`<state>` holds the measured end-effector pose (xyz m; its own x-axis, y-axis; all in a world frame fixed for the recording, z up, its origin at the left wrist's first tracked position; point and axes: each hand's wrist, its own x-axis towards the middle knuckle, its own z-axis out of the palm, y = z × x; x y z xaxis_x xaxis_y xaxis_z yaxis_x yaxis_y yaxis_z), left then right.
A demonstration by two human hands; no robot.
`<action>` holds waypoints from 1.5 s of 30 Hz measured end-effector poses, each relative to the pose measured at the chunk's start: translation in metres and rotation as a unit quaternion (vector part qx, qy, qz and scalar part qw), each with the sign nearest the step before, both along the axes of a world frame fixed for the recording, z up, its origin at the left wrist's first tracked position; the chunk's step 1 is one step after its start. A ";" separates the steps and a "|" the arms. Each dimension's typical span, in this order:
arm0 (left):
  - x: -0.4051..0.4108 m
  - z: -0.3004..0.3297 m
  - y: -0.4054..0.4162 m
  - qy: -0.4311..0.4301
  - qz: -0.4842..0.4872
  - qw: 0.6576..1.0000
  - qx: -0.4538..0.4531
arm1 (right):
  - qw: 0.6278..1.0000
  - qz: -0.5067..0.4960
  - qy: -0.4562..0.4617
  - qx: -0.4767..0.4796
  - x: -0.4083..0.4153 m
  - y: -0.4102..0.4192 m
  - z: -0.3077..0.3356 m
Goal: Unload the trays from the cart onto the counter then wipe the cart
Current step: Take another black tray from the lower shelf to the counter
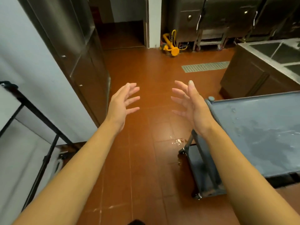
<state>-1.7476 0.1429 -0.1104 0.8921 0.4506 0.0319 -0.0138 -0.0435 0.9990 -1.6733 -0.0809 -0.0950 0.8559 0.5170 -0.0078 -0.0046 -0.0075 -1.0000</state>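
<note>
Fingers (133, 99) on both hands are spread wide with nothing in them. The left hand (121, 104) and right hand (193, 106) hang palms facing each other over the red-brown tiled floor (142, 159), touching nothing. The grey flat-topped metal cart (259, 137) sits just right of the right forearm. Its top deck looks bare and wet or streaky, no trays on it that I can see, and the lower shelf looks clear too, though it's partly hidden. So I'd guess unloading is done. The steel desk with sink wells (274, 51) is at the far right corner, no trays visible there either. No cloth in view, so whether the wipe is finished or pending I can't tell.
</note>
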 end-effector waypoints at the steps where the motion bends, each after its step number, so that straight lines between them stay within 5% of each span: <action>1: 0.018 0.001 0.011 0.001 0.005 1.000 0.001 | 1.000 0.002 0.003 0.003 0.021 0.012 0.000; 14: 0.313 -0.003 0.151 -0.022 -0.052 0.998 -0.002 | 0.998 -0.056 -0.011 0.003 0.291 0.144 -0.008; 27: 0.588 0.026 0.210 -0.049 -0.116 0.992 0.027 | 0.986 -0.159 -0.027 0.032 0.535 0.194 0.001; 38: 0.821 0.044 0.233 -0.056 -0.124 0.990 0.042 | 0.985 -0.160 -0.019 0.054 0.766 0.224 0.009; 45: 0.950 0.056 0.175 -0.060 -0.211 0.976 0.018 | 0.970 -0.235 -0.048 0.051 0.850 0.175 0.034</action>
